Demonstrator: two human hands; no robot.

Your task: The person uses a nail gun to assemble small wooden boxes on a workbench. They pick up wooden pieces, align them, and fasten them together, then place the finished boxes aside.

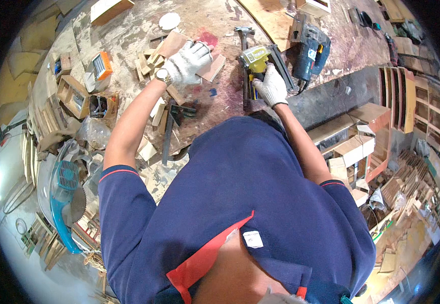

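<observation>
My left hand [187,63], in a white knit glove, lies palm down over a thin reddish-brown board [173,44], its fingers somewhat spread. Another piece of wood [213,68] shows at its right side; whether the two are one board under my palm I cannot tell. In its white glove, my right hand [271,87] is wrapped round the handle of a yellow and black nail gun [256,59]. The nail gun rests on the worn workbench [225,101]. Just left of it lies a hammer [244,33], partly hidden by the gun.
A dark blue jigsaw [311,53] lies right of the nail gun. Wood offcuts [149,63] and a metal square [168,131] lie near my left arm. Further left are wooden boxes [72,96], an orange box [102,66] and a teal mitre saw [64,192]. Wooden frames [354,149] stand at right.
</observation>
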